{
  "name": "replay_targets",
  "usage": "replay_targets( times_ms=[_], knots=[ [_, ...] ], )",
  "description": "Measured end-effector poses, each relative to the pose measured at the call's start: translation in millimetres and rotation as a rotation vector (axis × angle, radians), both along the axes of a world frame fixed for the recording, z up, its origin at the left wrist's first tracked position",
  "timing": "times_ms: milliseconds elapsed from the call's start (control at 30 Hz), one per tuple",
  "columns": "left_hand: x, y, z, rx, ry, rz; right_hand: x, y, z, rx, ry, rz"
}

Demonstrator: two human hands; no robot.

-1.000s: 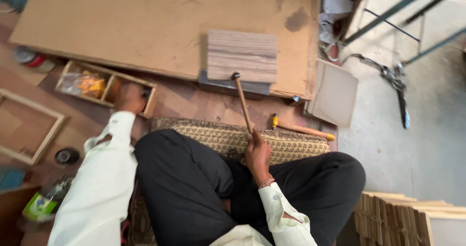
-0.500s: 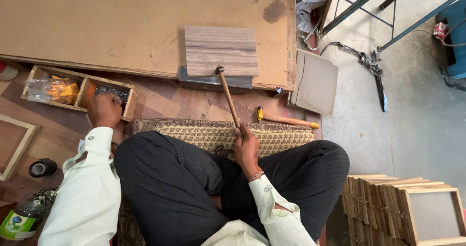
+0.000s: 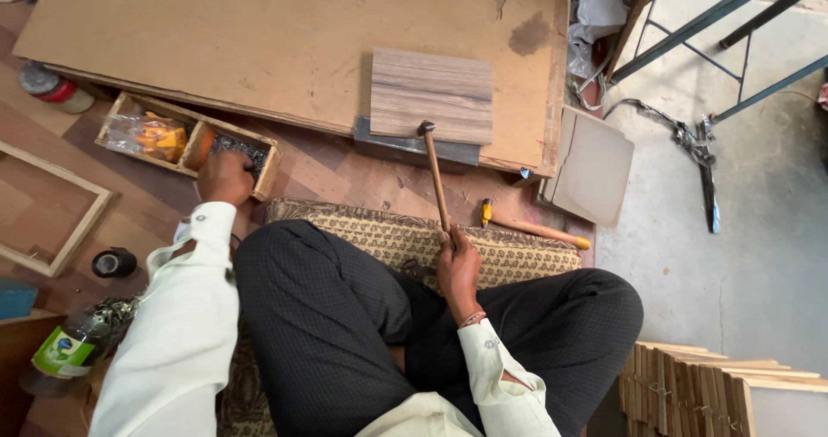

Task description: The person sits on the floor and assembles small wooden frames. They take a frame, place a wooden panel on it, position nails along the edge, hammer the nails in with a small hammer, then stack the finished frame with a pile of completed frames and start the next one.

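The right hand (image 3: pixel 457 264) grips a hammer (image 3: pixel 434 176) tight by its wooden handle. The hammer head rests at the near edge of a striped wooden panel (image 3: pixel 431 94). The left hand (image 3: pixel 224 176) dips into a wooden box (image 3: pixel 185 139) on the left; I cannot tell what its fingers hold. The sharp nails (image 3: pixel 235 148) in there could prick them, I think.

Open floor lies between the compartmented wooden tray (image 3: pixel 263 168) and the grey metal block (image 3: pixel 414 150). The wooden-handled hammer (image 3: pixel 434 178) crosses it. The large brown fibreboard sheet (image 3: pixel 259 40) is bare left of the grained wooden panel (image 3: pixel 431 92).
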State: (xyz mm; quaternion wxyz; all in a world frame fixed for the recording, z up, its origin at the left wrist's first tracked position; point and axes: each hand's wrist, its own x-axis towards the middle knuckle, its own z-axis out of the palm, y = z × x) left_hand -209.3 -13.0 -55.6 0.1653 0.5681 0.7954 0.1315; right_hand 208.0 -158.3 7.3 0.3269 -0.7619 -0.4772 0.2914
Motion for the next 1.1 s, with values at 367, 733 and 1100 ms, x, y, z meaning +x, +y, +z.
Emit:
replay_targets(
  times_ms=[367,733,1100],
  knots=[
    [5,4,6,-0.083,0.074,-0.027,3,0,-6,0.103,-0.058,0.018],
    [8,-4,9,0.120,-0.085,-0.020,3,-1,7,0.029,-0.034,0.009],
    [110,29,81,0.458,-0.786,-0.080,3,0,-9,0.023,0.009,-0.007]
  ],
)
